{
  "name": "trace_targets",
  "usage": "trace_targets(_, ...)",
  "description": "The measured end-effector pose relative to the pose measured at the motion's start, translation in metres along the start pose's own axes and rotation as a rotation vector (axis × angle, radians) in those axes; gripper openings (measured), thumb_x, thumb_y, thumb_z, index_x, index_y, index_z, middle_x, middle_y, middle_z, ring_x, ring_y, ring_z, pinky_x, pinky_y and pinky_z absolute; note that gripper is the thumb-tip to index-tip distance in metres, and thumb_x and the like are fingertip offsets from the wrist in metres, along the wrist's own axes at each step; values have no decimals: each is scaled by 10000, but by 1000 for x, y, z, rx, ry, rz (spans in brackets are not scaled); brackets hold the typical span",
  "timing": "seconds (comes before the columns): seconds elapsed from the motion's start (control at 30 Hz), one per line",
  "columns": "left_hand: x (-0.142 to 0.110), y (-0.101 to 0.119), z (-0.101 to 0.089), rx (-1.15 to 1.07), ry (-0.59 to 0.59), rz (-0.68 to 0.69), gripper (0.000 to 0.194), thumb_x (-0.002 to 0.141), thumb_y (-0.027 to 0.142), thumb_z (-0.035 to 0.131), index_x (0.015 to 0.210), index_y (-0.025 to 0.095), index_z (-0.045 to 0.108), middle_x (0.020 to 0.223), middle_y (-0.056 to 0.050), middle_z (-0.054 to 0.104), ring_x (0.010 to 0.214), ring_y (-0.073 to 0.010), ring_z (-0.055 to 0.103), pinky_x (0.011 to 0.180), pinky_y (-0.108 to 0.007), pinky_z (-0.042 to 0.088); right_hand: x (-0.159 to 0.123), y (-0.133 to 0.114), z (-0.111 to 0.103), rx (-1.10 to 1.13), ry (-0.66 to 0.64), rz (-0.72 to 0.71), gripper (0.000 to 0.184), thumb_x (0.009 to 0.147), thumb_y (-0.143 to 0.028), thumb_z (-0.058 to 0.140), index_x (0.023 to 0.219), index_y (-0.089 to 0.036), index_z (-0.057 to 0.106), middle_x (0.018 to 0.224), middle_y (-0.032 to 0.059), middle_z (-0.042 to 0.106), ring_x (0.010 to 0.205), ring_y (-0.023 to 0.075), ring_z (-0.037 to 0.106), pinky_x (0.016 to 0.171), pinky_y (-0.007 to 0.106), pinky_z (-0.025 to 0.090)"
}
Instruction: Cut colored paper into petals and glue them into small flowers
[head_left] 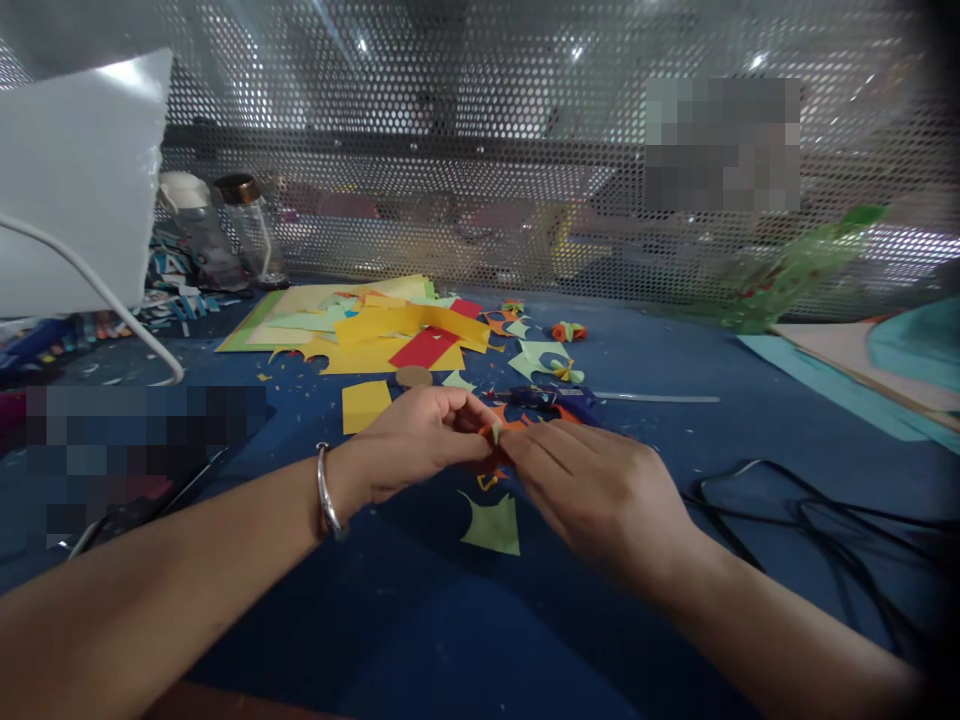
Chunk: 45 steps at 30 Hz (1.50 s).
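Observation:
My left hand [420, 435], with a silver bangle at its wrist, pinches a small orange paper piece [491, 450] with a bit of pale green on it. My right hand [600, 480] meets it from the other side, its fingertips closed on the same piece. Fingers hide most of that paper. Just beyond lies a dark blue glue gun [562, 400] with a clear glue stick [660, 398] jutting right. Below the fingers rest a pale green paper scrap [493, 524] and a small yellow-orange scrap [487, 482]. A yellow paper square [366, 406] sits beside my left hand.
Coloured paper sheets [300, 325] and cut strips lie farther back. Small rolled paper flowers [568, 332] sit behind the glue gun. Black cables [810, 520] loop at right. Two bottles [251, 230] stand back left, before a perforated metal screen [450, 200].

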<state>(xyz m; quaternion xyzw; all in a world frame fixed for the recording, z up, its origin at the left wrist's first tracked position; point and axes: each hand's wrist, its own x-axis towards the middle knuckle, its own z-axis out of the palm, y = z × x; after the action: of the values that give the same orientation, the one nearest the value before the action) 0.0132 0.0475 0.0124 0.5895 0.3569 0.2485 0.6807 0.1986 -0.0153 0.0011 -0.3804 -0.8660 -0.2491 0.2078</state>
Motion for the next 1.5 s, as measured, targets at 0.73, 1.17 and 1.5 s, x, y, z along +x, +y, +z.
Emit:
trace_targets(0.73, 1, -6, 3, -11, 43, -14, 137, 768, 105, 668, 904, 112, 655, 828, -56, 688, 731, -123, 656, 761, -297, 526, -4, -2, 6, 246, -35, 174, 261, 932, -143, 456, 1034, -108, 694, 891, 122, 744, 734, 224, 704, 629, 340, 567)
trace_targets(1.17, 1, 2, -2, -255, -19, -176, 102, 741, 107, 634, 792, 117, 722, 845, -67, 711, 777, -138, 676, 839, -293, 527, -6, -1, 8, 394, -96, 367, 202, 909, -179, 496, 971, -176, 689, 873, 68, 739, 750, 201, 698, 657, 313, 541)
trace_targets(1.5, 1, -2, -1, -302, -30, -155, 83, 740, 164, 718, 798, 111, 691, 844, -59, 697, 797, -145, 662, 846, -313, 523, -4, 1, 9, 448, -177, 496, 179, 860, -175, 519, 932, -212, 679, 864, 36, 723, 711, 174, 664, 617, 277, 479)
